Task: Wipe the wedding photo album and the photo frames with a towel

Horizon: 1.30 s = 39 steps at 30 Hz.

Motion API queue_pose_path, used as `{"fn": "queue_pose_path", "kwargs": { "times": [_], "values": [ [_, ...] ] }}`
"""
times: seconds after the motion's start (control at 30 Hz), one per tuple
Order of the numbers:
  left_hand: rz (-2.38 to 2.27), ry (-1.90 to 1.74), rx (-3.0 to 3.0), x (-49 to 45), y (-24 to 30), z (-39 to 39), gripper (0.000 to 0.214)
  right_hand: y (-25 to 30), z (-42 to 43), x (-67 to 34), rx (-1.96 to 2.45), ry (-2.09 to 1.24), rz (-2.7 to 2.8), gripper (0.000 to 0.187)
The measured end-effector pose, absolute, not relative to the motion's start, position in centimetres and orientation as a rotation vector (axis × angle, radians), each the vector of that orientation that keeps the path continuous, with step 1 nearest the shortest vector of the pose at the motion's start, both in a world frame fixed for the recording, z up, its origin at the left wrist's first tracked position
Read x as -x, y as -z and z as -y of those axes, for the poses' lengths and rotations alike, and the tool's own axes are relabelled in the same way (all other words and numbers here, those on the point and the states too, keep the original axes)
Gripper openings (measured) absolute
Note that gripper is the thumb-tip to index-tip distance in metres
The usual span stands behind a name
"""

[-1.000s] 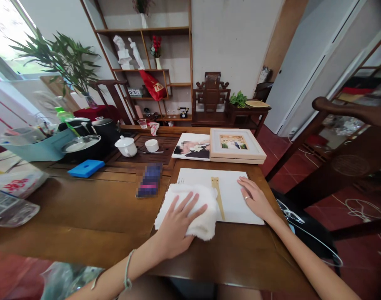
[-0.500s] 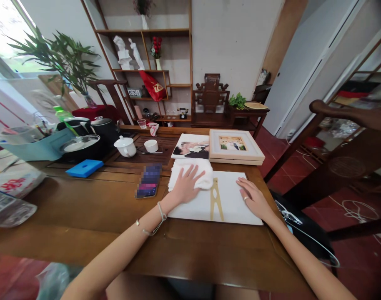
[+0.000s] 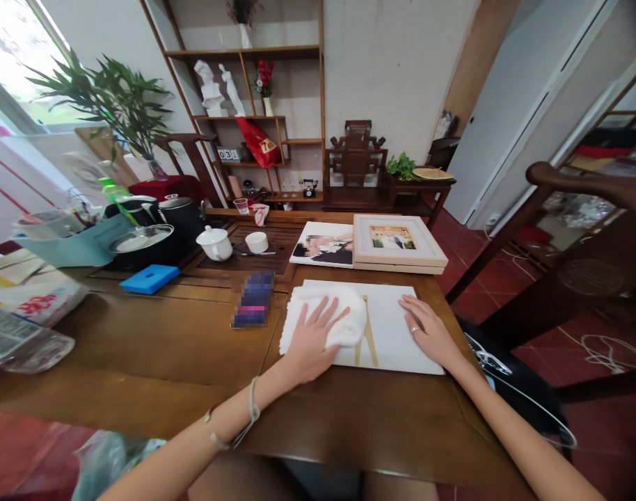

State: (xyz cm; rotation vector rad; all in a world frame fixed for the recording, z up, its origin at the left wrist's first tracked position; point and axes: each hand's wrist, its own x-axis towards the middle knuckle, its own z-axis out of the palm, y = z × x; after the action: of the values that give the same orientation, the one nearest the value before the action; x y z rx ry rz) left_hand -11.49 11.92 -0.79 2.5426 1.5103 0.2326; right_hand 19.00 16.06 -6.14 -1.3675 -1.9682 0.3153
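Beside white cloth (image 3: pixel 355 325), flat object (image 3: pixel 252 300) is pixel-blurred, not identifiable; faces on unframed print (image 3: pixel 323 247) are blurred; white board (image 3: pixel 394 334) is partly covered by cloth and left hand (image 3: pixel 310 344); wooden chair (image 3: pixel 584 229) is cut by right edge.

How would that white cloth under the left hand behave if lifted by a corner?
The white cloth would probably droop limply: it lies in soft folds under the left hand. It looks thick and fluffy, so likely light for its bulk. Pushed across the smooth white board, it should slide, not roll.
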Motion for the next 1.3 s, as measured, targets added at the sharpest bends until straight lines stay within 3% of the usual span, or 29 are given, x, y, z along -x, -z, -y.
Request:
{"fn": "queue_pose_path", "kwargs": {
  "times": [0.23, 0.63, 0.97, 1.3],
  "values": [
    [-1.467, -0.228, -2.603, 5.8, 0.0, -19.0, 0.057, 6.0, -16.1, -19.0, 1.366, -0.326, 1.967, 0.038],
    [-1.432, -0.118, -2.557, -2.5, -1.4, -21.6, 0.052, 5.4, -16.0, -19.1, 1.336, -0.301, 2.004, 0.036],
    [-1.402, 0.025, -2.830, 0.3, -2.4, -17.5, 0.061, 6.3, -16.3, -19.5, 1.337, -0.322, 1.980, 0.041],
    [-1.116, 0.057, -3.216, 1.3, -1.0, -4.5, 0.081, 5.8, -16.2, -19.4, 1.367, -0.400, 1.960, 0.040]
  ]
}}
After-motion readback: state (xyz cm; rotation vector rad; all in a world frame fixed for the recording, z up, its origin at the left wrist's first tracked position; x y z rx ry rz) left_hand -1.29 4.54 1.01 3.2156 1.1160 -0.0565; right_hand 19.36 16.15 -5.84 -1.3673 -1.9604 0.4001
